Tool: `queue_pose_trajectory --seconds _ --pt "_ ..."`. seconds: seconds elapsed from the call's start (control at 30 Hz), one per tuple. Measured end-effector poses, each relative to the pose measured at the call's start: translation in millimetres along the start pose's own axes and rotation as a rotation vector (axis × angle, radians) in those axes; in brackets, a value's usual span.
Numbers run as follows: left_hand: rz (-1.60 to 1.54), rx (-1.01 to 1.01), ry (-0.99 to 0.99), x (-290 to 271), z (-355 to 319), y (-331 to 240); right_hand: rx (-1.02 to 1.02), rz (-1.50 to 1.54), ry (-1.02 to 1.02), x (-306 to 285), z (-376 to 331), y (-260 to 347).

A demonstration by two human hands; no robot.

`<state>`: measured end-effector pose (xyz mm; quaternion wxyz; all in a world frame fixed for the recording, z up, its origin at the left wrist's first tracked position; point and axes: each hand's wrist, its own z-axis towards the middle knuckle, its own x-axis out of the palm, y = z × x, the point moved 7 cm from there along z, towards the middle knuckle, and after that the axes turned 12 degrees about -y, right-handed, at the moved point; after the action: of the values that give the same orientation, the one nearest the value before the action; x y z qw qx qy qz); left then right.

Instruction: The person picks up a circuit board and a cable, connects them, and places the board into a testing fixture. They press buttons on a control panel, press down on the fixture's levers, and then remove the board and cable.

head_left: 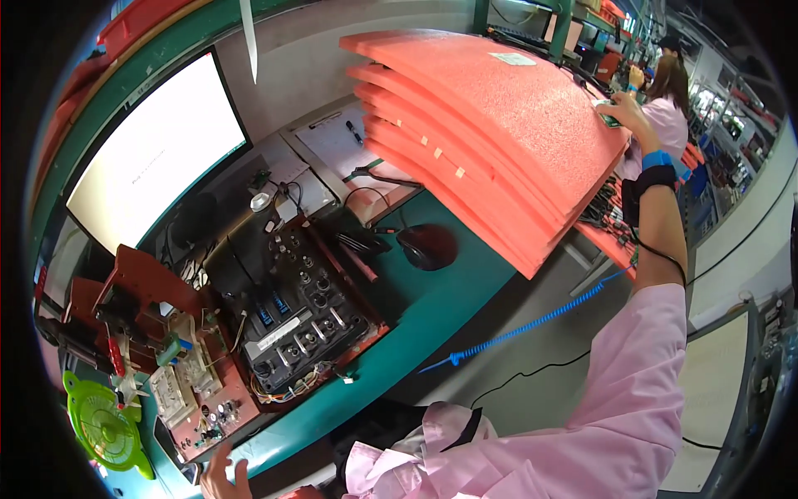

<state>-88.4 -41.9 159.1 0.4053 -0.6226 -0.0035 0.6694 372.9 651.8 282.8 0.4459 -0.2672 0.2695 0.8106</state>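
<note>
My right arm reaches far out to the right, beside a tall stack of pink foam sheets [499, 125]. At the stack's far right edge, my right hand [629, 115] is closed on a small green circuit board [609, 119]. A blue strap [657, 160] and a black band circle that wrist. Low at the front left, my left hand [224, 478] has its fingers apart and holds nothing. It is nearest to the table's front edge and a dark red test fixture [204, 416] with clear blocks and small parts on it.
A black fixture [307, 308] with metal clamps, a black mouse [426, 247] and a lit monitor [158, 158] stand on the green table. At far left is a green fan [104, 428]. A blue coiled cord [532, 320] hangs at right. Another person [665, 108] sits beyond the foam.
</note>
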Motion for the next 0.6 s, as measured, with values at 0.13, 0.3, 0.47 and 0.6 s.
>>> queue_pose_trajectory --seconds 0.13,0.3,0.47,0.6 --pt "0.311 0.136 -0.01 -13 -31 -37 0.055 -0.065 0.252 -1 4 37" --pt "0.285 0.251 0.115 12 -34 -58 0.093 -0.072 0.511 5 -5 51" --pt "0.195 0.405 0.184 40 -38 -100 -0.207 1.037 0.059 -43 21 132" --pt "0.15 0.451 0.207 34 -41 -131 -0.115 1.441 0.093 -96 49 216"
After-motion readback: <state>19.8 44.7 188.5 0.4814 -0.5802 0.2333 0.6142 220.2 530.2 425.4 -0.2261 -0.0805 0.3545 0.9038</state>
